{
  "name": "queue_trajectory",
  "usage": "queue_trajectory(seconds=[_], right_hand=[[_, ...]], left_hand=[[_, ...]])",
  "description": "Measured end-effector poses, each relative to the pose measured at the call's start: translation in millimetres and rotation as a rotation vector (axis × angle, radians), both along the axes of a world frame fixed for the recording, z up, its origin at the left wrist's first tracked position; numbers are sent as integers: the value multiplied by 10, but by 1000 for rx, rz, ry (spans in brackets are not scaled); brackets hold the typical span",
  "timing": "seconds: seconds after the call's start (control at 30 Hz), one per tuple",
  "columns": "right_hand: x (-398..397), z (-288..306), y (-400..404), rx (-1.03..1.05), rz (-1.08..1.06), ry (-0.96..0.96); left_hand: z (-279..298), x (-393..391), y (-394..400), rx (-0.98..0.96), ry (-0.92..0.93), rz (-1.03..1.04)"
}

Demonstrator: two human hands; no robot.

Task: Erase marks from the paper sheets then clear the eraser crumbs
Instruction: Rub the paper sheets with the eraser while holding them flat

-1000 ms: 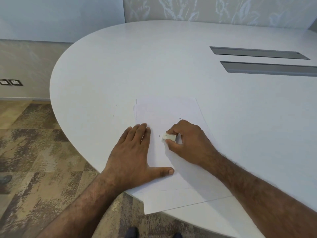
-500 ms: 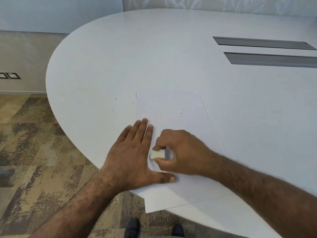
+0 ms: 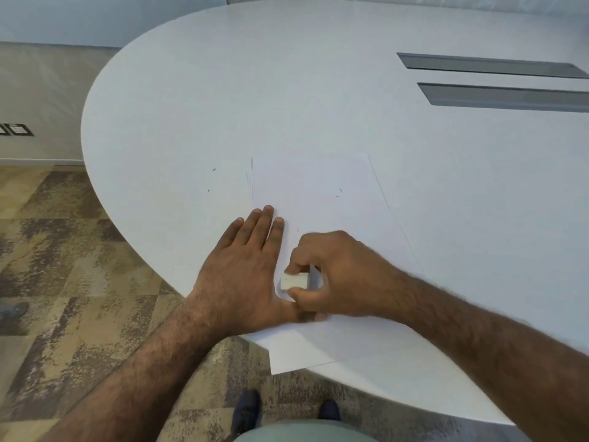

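Observation:
A small stack of white paper sheets point(image 3: 322, 199) lies near the front edge of the white table point(image 3: 287, 90), its near corner hanging over the edge. My left hand point(image 3: 245, 269) lies flat, fingers spread, on the sheets' left side and presses them down. My right hand point(image 3: 338, 275) pinches a small white eraser point(image 3: 294, 280) against the top sheet, right beside my left thumb. A few dark eraser crumbs point(image 3: 338, 193) lie on the upper part of the sheet, and a tiny mark point(image 3: 297, 230) shows above my right hand.
Two more dark crumbs point(image 3: 211, 179) lie on the table left of the sheets. Two grey cable slots point(image 3: 490, 79) are set in the table at the far right. Patterned carpet point(image 3: 63, 266) and my shoes point(image 3: 245, 409) show below the table edge.
My right hand has dragged the eraser down the sheet toward me and to the left, ending beside my left thumb. My left hand has stayed flat on the paper.

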State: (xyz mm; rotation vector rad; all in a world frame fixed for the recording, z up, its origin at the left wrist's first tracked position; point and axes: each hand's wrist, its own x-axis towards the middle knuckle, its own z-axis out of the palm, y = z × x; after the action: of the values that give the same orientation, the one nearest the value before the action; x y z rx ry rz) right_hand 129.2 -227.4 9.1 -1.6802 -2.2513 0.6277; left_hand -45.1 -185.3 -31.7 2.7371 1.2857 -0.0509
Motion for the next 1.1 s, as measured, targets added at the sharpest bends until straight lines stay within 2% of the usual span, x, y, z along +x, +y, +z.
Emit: queue_trajectory(seconds=[0.13,0.27,0.4,0.5,0.63,0.77,0.9,1.03,1.1], right_hand=[[85,36,79,62,-181,-45],[44,59,-9,-75,40,-20],[153,84,79,54,-148,-112],[156,80,-15,-45,17,-102],[203,99,30,40,-153,-105],[54,92,-60,-78,62,-81],[338,111,-79,59,-221,-174],[262,76,-141,-27,-70,-106],[331,81,-125,40,-186,-120]], left_hand=[[1,0,7,-7,-41,7],[-4,-11,-2,-6,4,-21],[2,-10,2,-22,-8,-7],[1,-7,-6,-31,-6,-7],[-7,-13,18,-37,2,-4],[-16,-16,6,-24,6,-16],[-15,-7,23,-28,-22,-1],[-17,-7,18,-35,-15,-2],[-15,-5,24,-32,-15,2]])
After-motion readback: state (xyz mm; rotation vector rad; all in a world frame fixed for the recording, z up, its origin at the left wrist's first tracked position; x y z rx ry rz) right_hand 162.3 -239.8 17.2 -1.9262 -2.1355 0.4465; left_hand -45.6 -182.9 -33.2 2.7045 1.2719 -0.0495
